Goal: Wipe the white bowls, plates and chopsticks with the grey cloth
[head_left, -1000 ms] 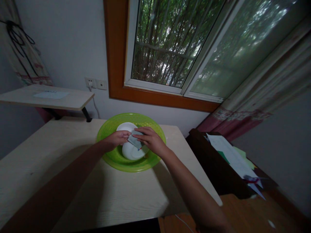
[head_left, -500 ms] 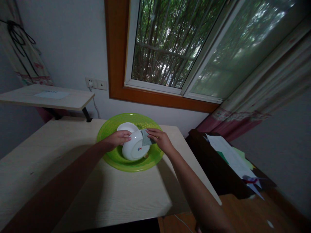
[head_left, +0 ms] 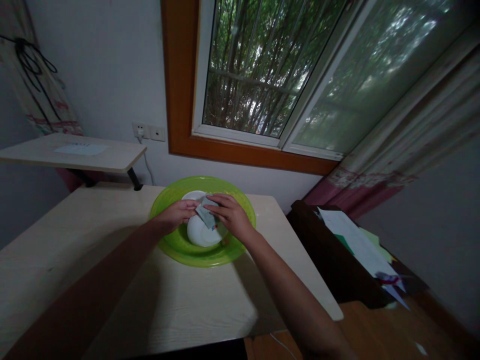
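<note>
A white bowl [head_left: 200,235] is tilted over a green plastic basin [head_left: 210,261], its underside with a small coloured mark facing up. My left hand [head_left: 179,214] is closed on the bowl's left edge. A grey-green cloth [head_left: 206,214] lies against the upper part of the bowl. My right hand [head_left: 230,214] presses that cloth onto the bowl with its fingers and covers the bowl's right side. Behind, inside the basin, another white dish [head_left: 193,195] shows only its far rim.
The basin stands on a pale wooden table [head_left: 195,305]. A raised shelf [head_left: 123,155] with a sheet of paper is at the left. Wall sockets [head_left: 157,133] and a window are behind. Papers [head_left: 352,235] lie on a dark cabinet at the right.
My right hand has slid the cloth leftward across the bowl's underside, from its right edge to near my left hand. My left hand keeps its hold, nearly still.
</note>
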A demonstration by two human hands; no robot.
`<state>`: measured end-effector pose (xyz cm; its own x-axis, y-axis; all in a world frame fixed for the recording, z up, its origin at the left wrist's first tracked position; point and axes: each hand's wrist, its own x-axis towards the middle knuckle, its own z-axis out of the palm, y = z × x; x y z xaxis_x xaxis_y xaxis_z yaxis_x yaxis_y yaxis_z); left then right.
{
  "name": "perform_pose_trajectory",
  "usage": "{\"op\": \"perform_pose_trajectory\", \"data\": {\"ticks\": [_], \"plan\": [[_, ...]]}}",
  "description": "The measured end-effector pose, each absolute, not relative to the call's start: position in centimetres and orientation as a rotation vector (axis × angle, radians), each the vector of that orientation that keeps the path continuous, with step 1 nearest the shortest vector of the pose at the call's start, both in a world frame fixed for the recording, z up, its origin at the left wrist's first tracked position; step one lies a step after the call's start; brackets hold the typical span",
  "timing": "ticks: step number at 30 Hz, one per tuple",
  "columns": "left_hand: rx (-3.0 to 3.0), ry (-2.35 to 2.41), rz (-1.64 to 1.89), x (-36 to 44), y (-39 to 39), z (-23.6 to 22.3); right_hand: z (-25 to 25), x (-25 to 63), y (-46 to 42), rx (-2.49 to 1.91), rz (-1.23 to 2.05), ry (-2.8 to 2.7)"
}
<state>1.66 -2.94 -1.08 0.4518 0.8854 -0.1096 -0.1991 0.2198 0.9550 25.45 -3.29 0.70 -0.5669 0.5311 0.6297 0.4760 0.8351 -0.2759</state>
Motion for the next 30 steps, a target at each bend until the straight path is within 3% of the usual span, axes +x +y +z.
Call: {"op": "perform_pose_trajectory", "data": {"ticks": [13,25,30], "plan": [[0.911,0.794,1.067,0.8,-1.9,-1.2,-1.4,27.8,-2.0,-1.129,0.254,-1.932],[0.954,0.725,1.03,0.9,-2.1,-1.2,-0.1,23.5,-5.4,-0.692,-0.025,-2.434],[0.962,0.756,1.057,0.9,-1.8,-1.8,0.2,24.4,-4.7,-0.815,-0.02,-2.32]]}}
